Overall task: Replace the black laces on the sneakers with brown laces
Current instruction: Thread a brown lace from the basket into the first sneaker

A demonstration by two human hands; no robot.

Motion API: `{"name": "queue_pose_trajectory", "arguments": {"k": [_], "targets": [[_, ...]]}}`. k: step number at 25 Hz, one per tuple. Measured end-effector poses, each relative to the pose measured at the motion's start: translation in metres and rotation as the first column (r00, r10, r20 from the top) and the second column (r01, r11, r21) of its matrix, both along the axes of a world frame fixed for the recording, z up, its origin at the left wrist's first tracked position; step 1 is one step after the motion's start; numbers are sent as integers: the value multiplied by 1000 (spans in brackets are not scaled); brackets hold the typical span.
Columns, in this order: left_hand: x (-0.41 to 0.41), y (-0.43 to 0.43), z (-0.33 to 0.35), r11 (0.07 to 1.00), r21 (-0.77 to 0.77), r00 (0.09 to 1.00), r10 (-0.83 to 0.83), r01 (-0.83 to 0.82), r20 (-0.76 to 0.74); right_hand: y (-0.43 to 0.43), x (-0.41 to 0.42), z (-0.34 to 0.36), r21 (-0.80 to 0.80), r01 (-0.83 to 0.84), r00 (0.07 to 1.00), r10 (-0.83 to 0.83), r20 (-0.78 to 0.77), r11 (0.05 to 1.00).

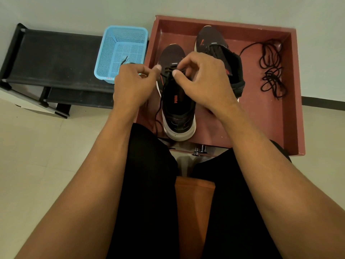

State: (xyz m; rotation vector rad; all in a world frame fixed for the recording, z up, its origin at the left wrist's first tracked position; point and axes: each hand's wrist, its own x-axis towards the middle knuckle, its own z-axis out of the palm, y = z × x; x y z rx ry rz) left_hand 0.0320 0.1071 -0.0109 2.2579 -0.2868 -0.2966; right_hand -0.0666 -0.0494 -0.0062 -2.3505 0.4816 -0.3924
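Left hand [134, 85] and right hand [201, 81] pinch a dark lace [168, 70] at the near sneaker [179, 113] in the tray [295, 90]. One black lace [272, 71] lies removed. We judge the far sneaker [209, 38] still pending.

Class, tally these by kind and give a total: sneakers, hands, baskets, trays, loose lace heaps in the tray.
Sneakers: 2, near sneaker and far sneaker
Hands: 2, left hand and right hand, both pinching the near sneaker's lace
Baskets: 1, blue basket
Trays: 1, red-brown tray
Loose lace heaps: 1, black lace heap
Total: 7
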Motion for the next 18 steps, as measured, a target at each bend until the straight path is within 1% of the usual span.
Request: {"name": "queue_pose_trajectory", "arguments": {"k": [1, 2, 3, 4, 6, 8, 11, 13, 15, 16, 18], "targets": [[-3, -2, 4, 985, -173, 998, 4, -14, -59, 2, 1, 1, 7, -65, 998, 65, 10, 998], [-6, -5, 9, 948, -318, 993, -6, -32, -119, 6, 3, 0, -12, -142, 990, 142, -16, 990], [-9, -8, 13, 904, -424, 985, -26, -49, -169, 9, 4, -2, -46, -221, 974, 218, -66, 974], [-11, -10, 16, 867, -495, 977, -48, -61, -206, 13, 5, -2, -71, -290, 952, 281, -119, 954], [-11, -12, 16, 812, -578, 962, -89, -81, -258, 17, 6, -3, -77, -354, 923, 335, -190, 932], [-8, -11, 13, 764, -635, 947, -111, -112, -300, 16, 7, -3, -54, -361, 923, 348, -165, 931], [-4, -10, 8, 717, -676, 942, -82, -170, -324, 11, 8, -3, 58, -312, 948, 315, -45, 948], [-1, -9, 5, 722, -662, 944, -36, -203, -328, 6, 7, -2, 225, -230, 972, 233, 15, 947], [1, -8, 3, 741, -627, 939, 13, -239, -342, 1, 5, -1, 406, -171, 985, 145, 93, 898], [2, -7, 1, 754, -604, 936, 38, -258, -351, -3, 4, -1, 465, -155, 986, 110, 123, 872], [2, -7, -1, 770, -571, 928, 72, -284, -365, -10, 3, 0, 504, -143, 987, 84, 138, 852]]}}
